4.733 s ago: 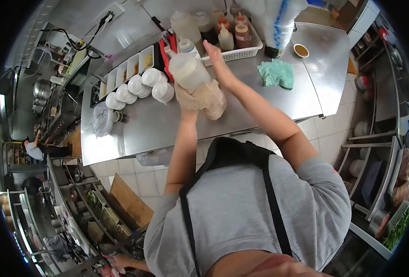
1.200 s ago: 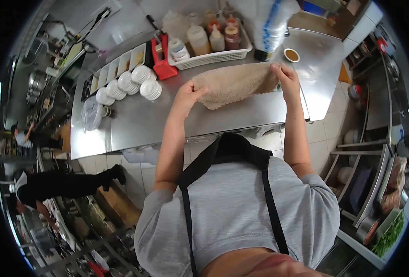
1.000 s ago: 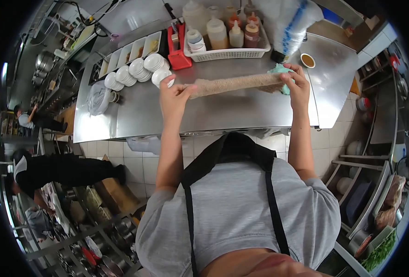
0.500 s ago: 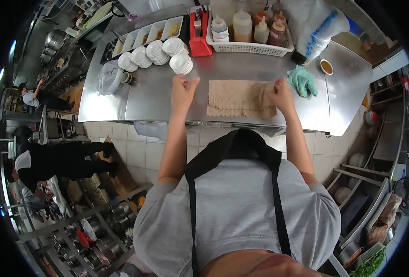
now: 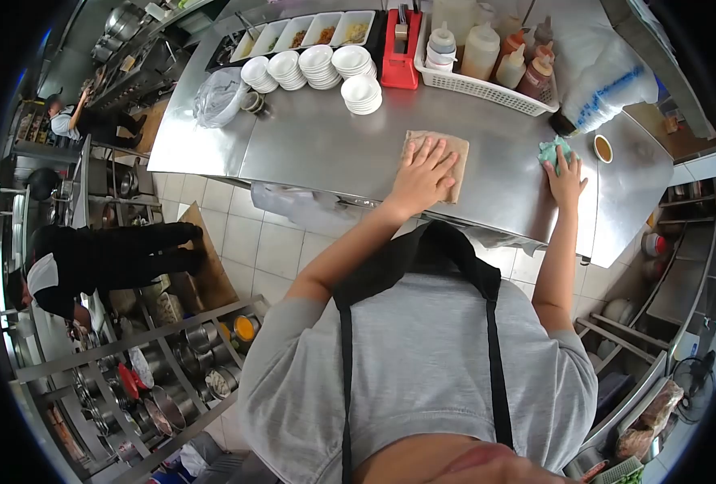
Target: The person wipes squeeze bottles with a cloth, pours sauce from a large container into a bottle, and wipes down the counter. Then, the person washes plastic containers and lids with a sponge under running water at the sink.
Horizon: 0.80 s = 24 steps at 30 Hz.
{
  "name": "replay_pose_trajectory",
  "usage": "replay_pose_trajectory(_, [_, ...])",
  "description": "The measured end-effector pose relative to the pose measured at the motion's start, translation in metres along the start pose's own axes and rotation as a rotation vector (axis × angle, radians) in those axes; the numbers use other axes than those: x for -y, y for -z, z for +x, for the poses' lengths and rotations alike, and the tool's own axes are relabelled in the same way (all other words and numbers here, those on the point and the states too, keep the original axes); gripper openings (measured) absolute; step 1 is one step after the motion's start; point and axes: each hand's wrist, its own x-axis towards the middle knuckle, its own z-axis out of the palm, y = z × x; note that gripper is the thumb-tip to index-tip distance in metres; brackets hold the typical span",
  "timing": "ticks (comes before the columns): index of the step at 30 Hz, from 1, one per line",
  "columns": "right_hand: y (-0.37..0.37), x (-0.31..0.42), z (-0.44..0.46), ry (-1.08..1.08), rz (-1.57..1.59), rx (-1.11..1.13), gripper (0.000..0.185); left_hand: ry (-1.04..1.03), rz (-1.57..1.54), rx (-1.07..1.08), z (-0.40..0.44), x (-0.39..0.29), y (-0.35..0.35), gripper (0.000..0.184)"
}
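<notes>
"Head view is showing a tiled kitchen floor [image 5: 241,234]. Who is nearby?"

"A co-worker [image 5: 104,262] is bending over the racks. Closer, the metal counter [image 5: 318,153] is carrying a bottle basket [image 5: 487,89] and stacked bowls [image 5: 315,68]."

"And the brown cloth [image 5: 458,153]?"

"It is lying folded on the counter; the left hand [image 5: 422,177] is pressing on it, fingers spread, not gripping. I'm judging it light, soft and floppy, nothing fragile, its far corners offering the best pinch."

"The smaller green cloth [image 5: 553,147]?"

"Sitting bunched near the sauce dish [image 5: 602,148], under the right hand [image 5: 566,184]. Those fingers are partly hiding it, so I cannot tell whether they're gripping. It's looking soft too, its bunched folds giving the easiest hold."
</notes>
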Motion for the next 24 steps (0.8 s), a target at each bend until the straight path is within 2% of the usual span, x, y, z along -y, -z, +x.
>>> replay_pose_trajectory(3, [-0.028,-0.003,-0.007,-0.019,0.000,-0.097,0.052,0.132,0.081,0.063,-0.018,0.035,0.030,0.048])
replay_pose_trajectory(6, [-0.030,0.005,-0.006,-0.064,0.025,-0.118,0.052,0.253,0.286,-0.078,-0.060,0.137,0.063,0.047])
replay_pose_trajectory(7, [-0.028,0.008,-0.007,-0.083,0.035,-0.099,0.052,0.347,0.243,-0.183,-0.079,0.185,0.067,0.048])
replay_pose_trajectory(9, [-0.028,0.011,-0.009,-0.074,0.047,-0.094,0.049,0.807,0.557,-0.074,-0.089,0.241,0.080,0.052])
replay_pose_trajectory(13, [-0.029,0.041,0.000,-0.146,0.007,-0.098,0.044,0.876,0.566,-0.064,-0.064,0.243,0.072,0.054])
replay_pose_trajectory(15, [-0.018,0.103,-0.002,0.009,0.065,-0.115,0.041,0.679,0.537,0.011,-0.059,0.212,0.063,0.056])
replay_pose_trajectory(16, [-0.011,0.141,-0.008,0.164,0.190,-0.175,0.038,0.603,0.514,0.004,-0.055,0.195,0.059,0.055])
replay_pose_trajectory(17, [-0.007,0.181,-0.017,0.322,0.175,-0.155,0.037,0.530,0.487,0.005,-0.056,0.175,0.053,0.054])
replay_pose_trajectory(18, [0.002,0.218,-0.025,0.414,0.203,0.018,0.037,0.525,0.484,0.009,-0.057,0.159,0.049,0.054])
replay_pose_trajectory(19, [0.008,0.244,-0.038,0.412,0.202,0.014,0.037,0.454,0.417,-0.014,-0.056,0.146,0.045,0.053])
replay_pose_trajectory(20, [0.016,0.263,-0.059,0.728,0.340,0.059,0.037,0.385,0.352,-0.037,-0.057,0.139,0.046,0.052])
replay_pose_trajectory(21, [0.022,0.270,-0.076,1.045,0.479,0.104,0.038,0.383,0.354,-0.039,-0.057,0.138,0.049,0.052])
replay_pose_trajectory(22, [0.025,0.265,-0.086,1.042,0.480,0.101,0.038,0.366,0.328,-0.043,-0.057,0.139,0.052,0.052])
replay_pose_trajectory(24, [0.025,0.233,-0.095,1.221,0.715,0.254,0.041,0.325,0.289,-0.045,-0.055,0.140,0.053,0.051])
